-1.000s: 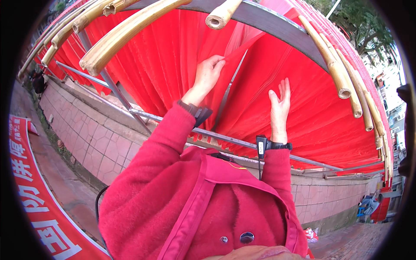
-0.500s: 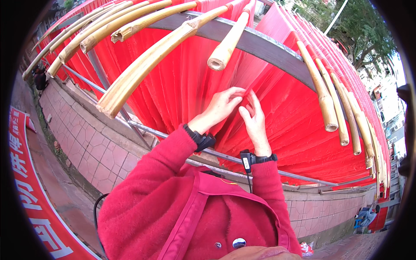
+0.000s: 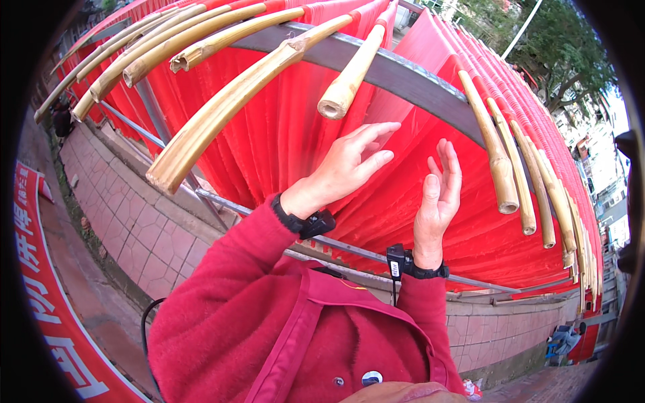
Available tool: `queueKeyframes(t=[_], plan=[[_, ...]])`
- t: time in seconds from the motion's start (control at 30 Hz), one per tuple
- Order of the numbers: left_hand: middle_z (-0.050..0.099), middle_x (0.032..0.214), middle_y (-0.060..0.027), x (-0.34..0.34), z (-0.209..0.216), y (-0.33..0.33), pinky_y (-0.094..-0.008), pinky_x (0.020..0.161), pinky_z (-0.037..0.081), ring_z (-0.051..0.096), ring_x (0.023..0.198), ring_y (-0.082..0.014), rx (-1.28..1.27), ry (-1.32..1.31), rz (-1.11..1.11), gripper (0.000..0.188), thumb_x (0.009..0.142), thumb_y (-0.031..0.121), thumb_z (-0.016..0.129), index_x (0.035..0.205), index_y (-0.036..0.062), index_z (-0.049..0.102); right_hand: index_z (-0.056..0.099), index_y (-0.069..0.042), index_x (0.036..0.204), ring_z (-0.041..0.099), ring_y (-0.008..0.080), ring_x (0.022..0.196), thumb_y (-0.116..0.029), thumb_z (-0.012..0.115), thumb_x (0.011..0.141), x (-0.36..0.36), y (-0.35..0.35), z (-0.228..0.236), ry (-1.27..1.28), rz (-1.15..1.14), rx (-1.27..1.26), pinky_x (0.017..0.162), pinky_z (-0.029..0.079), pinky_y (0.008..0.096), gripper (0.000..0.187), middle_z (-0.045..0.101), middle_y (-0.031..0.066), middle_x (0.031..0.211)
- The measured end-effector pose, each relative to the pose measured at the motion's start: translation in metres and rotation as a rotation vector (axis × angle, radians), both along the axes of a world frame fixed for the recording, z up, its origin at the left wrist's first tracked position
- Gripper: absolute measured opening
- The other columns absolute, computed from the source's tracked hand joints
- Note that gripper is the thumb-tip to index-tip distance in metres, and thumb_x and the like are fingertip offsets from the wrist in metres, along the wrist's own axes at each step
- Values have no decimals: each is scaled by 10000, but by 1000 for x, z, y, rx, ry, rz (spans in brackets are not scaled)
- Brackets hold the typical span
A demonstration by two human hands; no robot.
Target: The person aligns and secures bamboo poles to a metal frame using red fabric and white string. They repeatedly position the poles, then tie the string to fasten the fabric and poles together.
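My left hand (image 3: 344,165) is raised in front of a hanging mass of fine red strands (image 3: 289,127), fingers stretched out and nothing in them. To its right, my right hand (image 3: 438,205) is upright with its fingers apart, also holding nothing. A gap lies between the hands, with red strands behind it. Just above my left hand is the hollow end of a short bamboo pole (image 3: 342,87). A longer bamboo pole (image 3: 228,111) slants down to the left. Whether my fingertips brush the strands, I cannot tell.
A grey metal rail (image 3: 396,75) carries the bamboo poles, and more pole ends jut out on the right (image 3: 497,158). A lower metal bar (image 3: 356,246) runs behind my wrists. Pink paving (image 3: 144,242) and a red banner (image 3: 50,289) lie left. A person (image 3: 568,341) sits far right.
My hands were close together with fingertips at the red strands. They have drawn apart, the right hand moving right and slightly down, and their fingers have come off the strands.
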State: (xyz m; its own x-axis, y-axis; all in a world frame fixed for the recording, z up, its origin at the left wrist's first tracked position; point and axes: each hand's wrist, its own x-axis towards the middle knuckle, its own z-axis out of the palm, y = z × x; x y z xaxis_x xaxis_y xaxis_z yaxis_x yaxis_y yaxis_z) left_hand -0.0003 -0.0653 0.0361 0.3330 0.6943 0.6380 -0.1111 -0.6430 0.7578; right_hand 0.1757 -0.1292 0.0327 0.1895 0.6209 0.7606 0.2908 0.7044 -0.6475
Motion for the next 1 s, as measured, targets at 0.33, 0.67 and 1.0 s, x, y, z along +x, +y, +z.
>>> queueKeyframes(t=[0.33, 0.67, 1.0], plan=[[688, 1177, -133, -20, 63, -12, -367, 943, 529, 648, 1125, -277, 585, 36, 233, 331, 903, 34, 647, 1233, 45, 666, 399, -7, 1487, 364, 291, 1447, -142, 543, 1007, 22, -9, 19, -197, -270, 72, 1192, 273, 467, 518, 408, 191, 1535], [588, 1336, -217, -12, 45, 23, -420, 1046, 461, 553, 1272, -367, 522, 134, 222, 461, 917, 140, 681, 1343, 9, 564, 473, 26, 1424, 477, 300, 1363, -5, 511, 963, 5, -8, 21, -280, -178, 161, 1105, 416, 420, 463, 488, 205, 1466], [495, 1446, -177, -6, 4, 76, -383, 1136, 381, 435, 1393, -273, -70, -108, -154, 587, 992, 210, 611, 1482, -15, 378, 355, 16, 1514, 373, 319, 1443, -244, 440, 1065, -28, 29, 13, -61, 302, -137, 1175, 337, 461, 526, 394, 193, 1542]])
